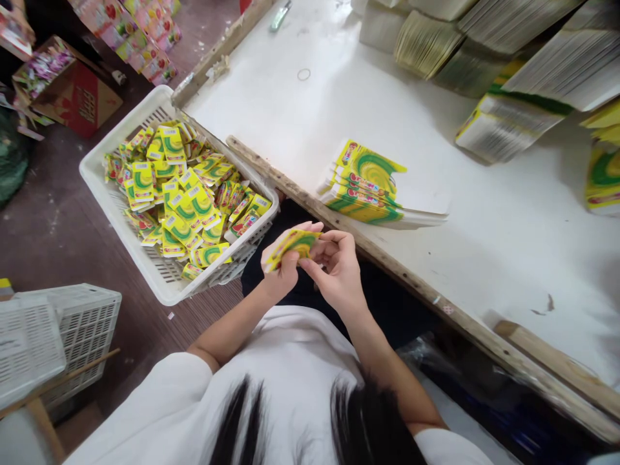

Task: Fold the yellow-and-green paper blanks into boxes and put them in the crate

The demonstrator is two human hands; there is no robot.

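A small yellow-and-green crayon carton (298, 245) is between my two hands, in front of my body near the table edge. My left hand (281, 268) is wrapped round it, thumb on the printed face. At the carton's right end, my right hand (336, 261) pinches it with thumb and forefinger. On the table just beyond lies a small pile of flat cartons (363, 187) in the same print. To the left, a white plastic basket (172, 294) holds many similar cartons (186, 200), lying jumbled.
Stacks of flat cartons (513, 123) stand at the far right of the white table (271, 103). A rubber band (303, 74) and a green cutter (280, 17) lie on it. White crates (87, 329), a cardboard box (72, 97) and another person's hand (22, 26) are at left.
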